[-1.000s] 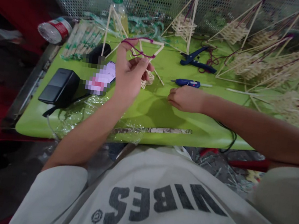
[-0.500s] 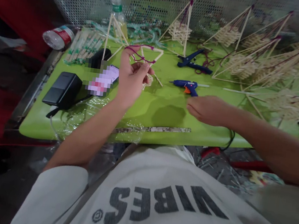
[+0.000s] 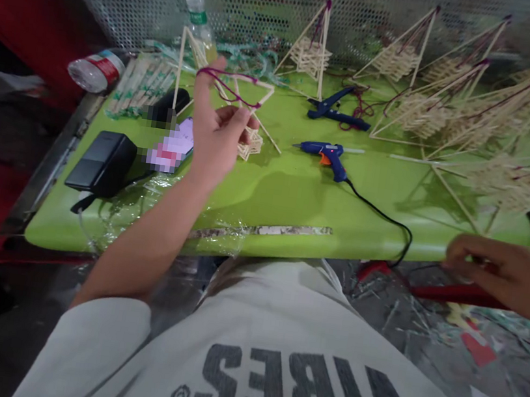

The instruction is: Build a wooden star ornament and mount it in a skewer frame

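My left hand (image 3: 218, 129) is closed on a small frame of thin wooden sticks (image 3: 262, 96), raised above the green table. Purple string (image 3: 223, 77) runs along the frame and loops over my raised index finger. Below my fingers shows a lattice of short sticks (image 3: 251, 144), joined to the frame or behind it; I cannot tell which. My right hand (image 3: 501, 271) is off to the right by the table's front edge, fingers curled and slightly blurred; whatever they may hold is hidden. A blue glue gun (image 3: 323, 151) with an orange trigger lies between my hands, touched by neither.
Stick pyramids (image 3: 309, 53) stand along the back and right. Blue clippers (image 3: 339, 110) lie behind the glue gun, whose black cord (image 3: 382, 208) trails over the front edge. At left are a phone (image 3: 171, 146), a black box (image 3: 102, 162), wrapped stick bundles (image 3: 140, 86) and bottles (image 3: 198, 21).
My right hand has swung away from beside the glue gun's handle, far to the right and toward me. The left hand keeps hold of the frame, its index finger now raised under the string.
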